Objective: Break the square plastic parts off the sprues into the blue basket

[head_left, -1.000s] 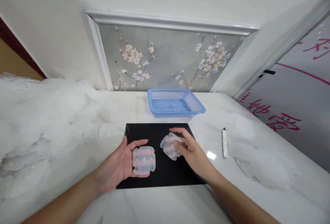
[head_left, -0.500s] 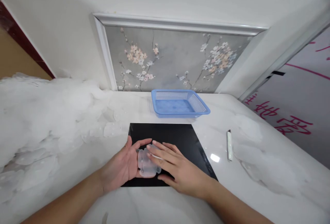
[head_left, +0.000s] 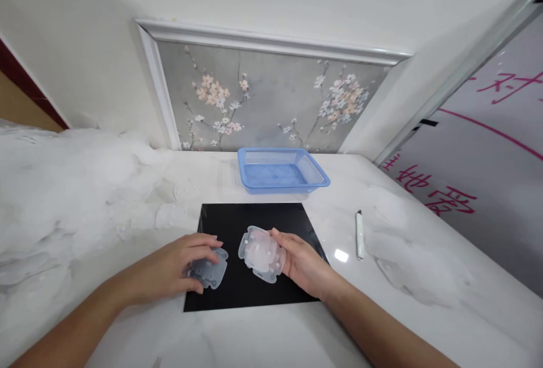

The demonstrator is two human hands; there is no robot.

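Note:
A frosted, see-through plastic piece (head_left: 262,255) with a notched outline and small round marks is held by its right edge in my right hand (head_left: 303,263). The thumb lies on top of it and the other fingers are partly hidden beneath. My left hand (head_left: 182,266), palm down, has its fingers curled over a second similar plastic piece (head_left: 215,272) at the left part of the black mat (head_left: 237,215). The hand hides part of that piece. A gap of black mat shows between the two pieces.
Behind the mat stands a blue plastic basket (head_left: 284,189) with mesh sides. To the right lies a pale pen-like cutter (head_left: 360,235). A large heap of translucent plastic pieces (head_left: 76,187) spreads over the left of the white marbled table (head_left: 263,334).
The frosted plastic was between both hands; now two pieces are apart, one in each hand. My left hand has moved left and turned palm down. The view has shifted slightly right.

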